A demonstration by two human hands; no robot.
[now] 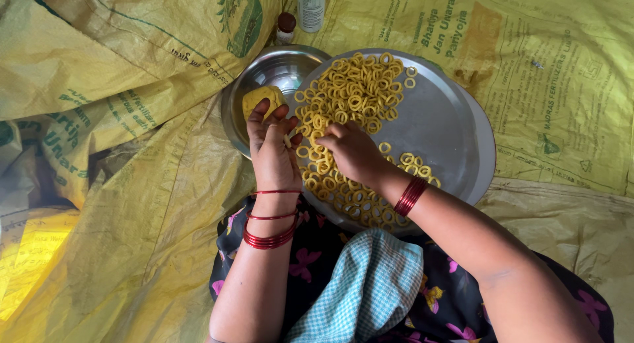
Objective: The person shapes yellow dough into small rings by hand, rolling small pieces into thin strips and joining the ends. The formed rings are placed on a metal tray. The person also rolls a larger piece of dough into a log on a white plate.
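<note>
Head view: left of centre, a steel bowl (264,69) holds a lump of yellow dough (259,99). The left hand (272,145) is half-curled just below it, fingertips touching the lump and pinching a small bit. Beside it, the right hand (353,151), fingers bent, presses on dough rings (353,85) piled on a round steel plate (442,118) at centre right.

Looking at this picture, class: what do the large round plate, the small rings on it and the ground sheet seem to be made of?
Large round plate: likely steel, a dull silver sheen with a reflecting rim.
Small rings: seemingly raw dough, matte yellow like the dough lump in the steel bowl.
Ground sheet: apparently woven plastic sacking, yellow, printed, creased with faint shine.
</note>
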